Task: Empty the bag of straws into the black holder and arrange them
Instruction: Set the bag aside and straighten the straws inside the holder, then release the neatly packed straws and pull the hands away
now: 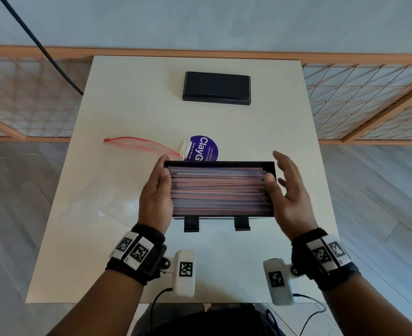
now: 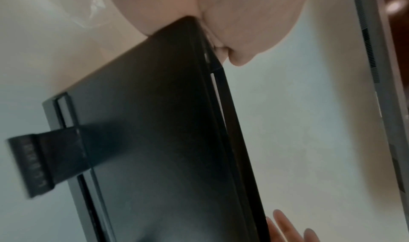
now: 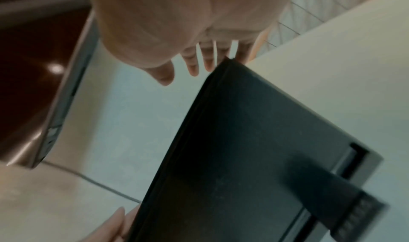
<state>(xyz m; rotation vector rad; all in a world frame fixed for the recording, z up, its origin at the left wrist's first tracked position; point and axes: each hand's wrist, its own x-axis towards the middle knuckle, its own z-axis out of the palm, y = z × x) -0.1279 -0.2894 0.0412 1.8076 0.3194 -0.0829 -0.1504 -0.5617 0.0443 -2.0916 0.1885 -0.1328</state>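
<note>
The black holder [image 1: 271, 166] sits in the middle of the head view, packed with red and blue straws [image 1: 219, 190] lying left to right. My left hand [image 1: 163, 168] grips the holder's left end, thumb over the straw ends and a finger at the far corner. At the right end my right hand [image 1: 279, 170] has spread, straight fingers, its thumb touching the straw ends. The wrist views show the holder's dark outer face [image 2: 155, 123] [image 3: 254, 140] with clip tabs. The clear zip bag [image 1: 141, 144] with a red seal lies flat beyond my left hand.
A second black tray-like piece [image 1: 216, 88] lies near the far edge of the white table [image 1: 127, 105]. A purple round sticker [image 1: 203, 147] shows behind the holder. A wooden lattice rail [image 1: 369, 98] runs behind the table, and a black cable [image 1: 42, 49] hangs at the far left.
</note>
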